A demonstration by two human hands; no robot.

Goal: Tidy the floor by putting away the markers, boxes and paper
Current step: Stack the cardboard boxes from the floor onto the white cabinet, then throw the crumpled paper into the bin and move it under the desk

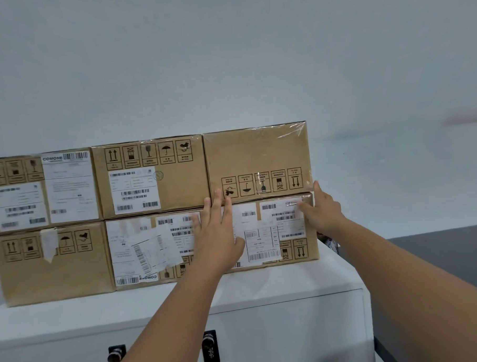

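Up close, five brown cardboard boxes stacked two rows high on a white cabinet [264, 294] against a pale wall. Left hand [217, 233] laid flat, fingers straight, on the front of the lower right box [256, 234]; right hand [322, 210] cupping that stack's right edge, thumb up against the upper right box [258, 158], holding nothing.

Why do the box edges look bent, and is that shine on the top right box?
Head view: the wide-angle lens bows straight lines, so the cabinet top and box rows curve. The shine is glare on clear tape at the top right box corner. Labels near the left hand are soft, and a blurred smear marks the wall.
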